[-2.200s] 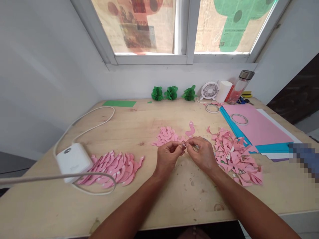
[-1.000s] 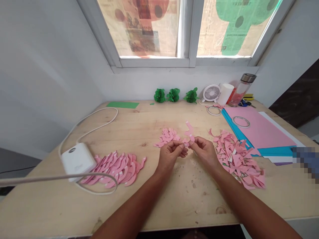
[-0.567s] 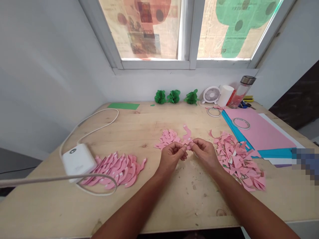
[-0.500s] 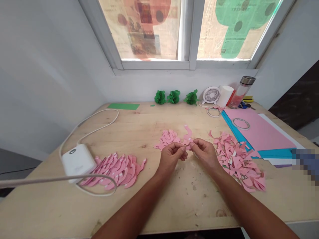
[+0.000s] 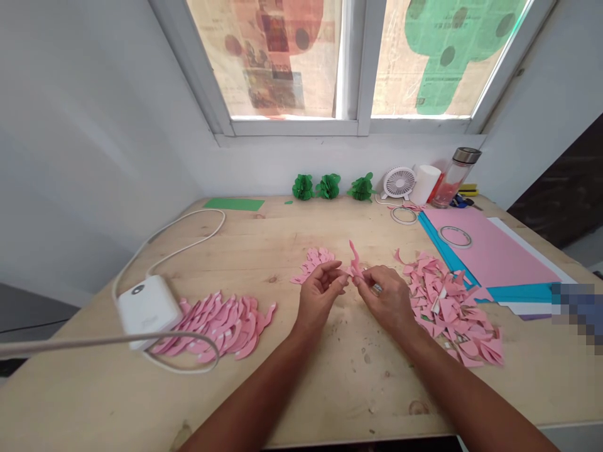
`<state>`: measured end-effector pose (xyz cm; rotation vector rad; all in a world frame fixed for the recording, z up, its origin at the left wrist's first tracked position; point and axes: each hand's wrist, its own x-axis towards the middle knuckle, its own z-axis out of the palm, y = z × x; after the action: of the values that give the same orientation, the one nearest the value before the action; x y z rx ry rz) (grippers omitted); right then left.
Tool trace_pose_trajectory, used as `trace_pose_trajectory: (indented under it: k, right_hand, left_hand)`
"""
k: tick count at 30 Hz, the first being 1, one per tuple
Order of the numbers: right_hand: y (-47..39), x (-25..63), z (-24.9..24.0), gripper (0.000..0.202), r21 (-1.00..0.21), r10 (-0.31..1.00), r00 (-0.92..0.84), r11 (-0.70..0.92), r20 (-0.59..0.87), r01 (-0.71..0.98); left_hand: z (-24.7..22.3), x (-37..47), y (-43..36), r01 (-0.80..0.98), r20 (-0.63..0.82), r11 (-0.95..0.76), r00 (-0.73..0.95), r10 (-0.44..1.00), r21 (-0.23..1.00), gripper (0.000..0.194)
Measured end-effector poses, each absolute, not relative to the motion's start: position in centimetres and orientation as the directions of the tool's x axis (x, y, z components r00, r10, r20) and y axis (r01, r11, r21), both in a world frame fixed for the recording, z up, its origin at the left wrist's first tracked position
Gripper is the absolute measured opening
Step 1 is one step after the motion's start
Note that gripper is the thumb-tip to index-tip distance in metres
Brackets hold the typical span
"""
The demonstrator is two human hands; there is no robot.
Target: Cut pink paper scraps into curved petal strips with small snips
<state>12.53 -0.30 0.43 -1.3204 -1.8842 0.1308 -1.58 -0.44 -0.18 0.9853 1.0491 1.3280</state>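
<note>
Above the middle of the table, my right hand (image 5: 385,290) pinches a curved pink paper piece (image 5: 355,256), which stands up from the fingertips. My left hand (image 5: 321,290) meets it from the other side, thumb and forefinger closed together at the paper's lower end. Just behind my left hand lies a small pile of pink paper petals (image 5: 316,260). Farther left is a heap of larger curved pink strips (image 5: 230,323), some with white patches. Pink paper scraps (image 5: 455,307) are heaped to the right of my right hand.
A white power bank (image 5: 149,307) with a looping cable sits at left. Green paper balls (image 5: 328,186), a small fan (image 5: 399,183) and a glass bottle (image 5: 455,179) line the back. Coloured sheets (image 5: 499,248) bearing a tape roll (image 5: 455,236) lie at right.
The held pink piece has turned from showing its flat face to nearly edge-on. My right hand has rolled over slightly, and the left fingers have opened out a little.
</note>
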Motion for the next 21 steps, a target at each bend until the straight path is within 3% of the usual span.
trace_pose_trajectory:
  k: [5,10,21]
  right_hand:
    - [-0.48,12.19,0.37,0.020,-0.440,0.780,-0.212,0.529,0.588,0.725]
    - [-0.67,11.88,0.23,0.023,-0.433,0.761,-0.277,0.584,0.586,0.687]
    - [-0.74,11.93,0.77,0.031,-0.639,0.856,-0.302,0.515,0.419,0.572]
  left_hand:
    - [-0.15,-1.64,-0.50,-0.306,0.021,-0.028,-0.027,0.999,0.952,0.045]
    - [0.02,-1.67,-0.67,-0.333,0.008,-0.018,-0.030,1.000,0.943,0.040]
    - [0.38,-1.84,-0.68,-0.392,-0.015,0.008,-0.014,1.000,0.920,0.015]
